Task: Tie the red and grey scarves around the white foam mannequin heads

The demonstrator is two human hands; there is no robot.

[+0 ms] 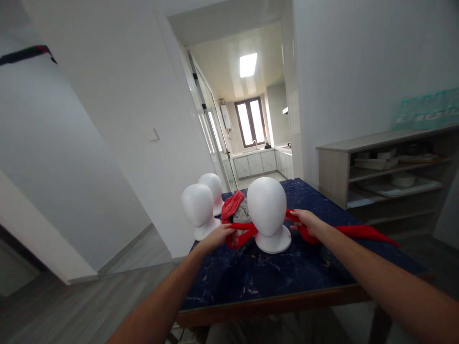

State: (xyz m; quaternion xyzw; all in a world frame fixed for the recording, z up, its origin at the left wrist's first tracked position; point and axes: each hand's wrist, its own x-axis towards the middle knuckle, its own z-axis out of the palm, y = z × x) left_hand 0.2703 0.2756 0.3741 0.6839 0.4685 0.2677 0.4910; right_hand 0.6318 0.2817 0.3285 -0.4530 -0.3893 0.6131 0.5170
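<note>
Behind the nearest white head (267, 208), the red cloth (360, 232) is partly hidden.

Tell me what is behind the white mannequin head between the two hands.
Red cloth, held by the left hand and right hand, shows on both sides of the mannequin head. Grey cloth shows past its left edge. The head hides whatever lies directly behind it.

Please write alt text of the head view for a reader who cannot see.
A left hand and right hand hold a red scarf that appears to pass behind a white mannequin head on a dark-blue marbled table. Two similar heads, coral cloth and gray cloth sit at left; a kitchen shows beyond.
</note>
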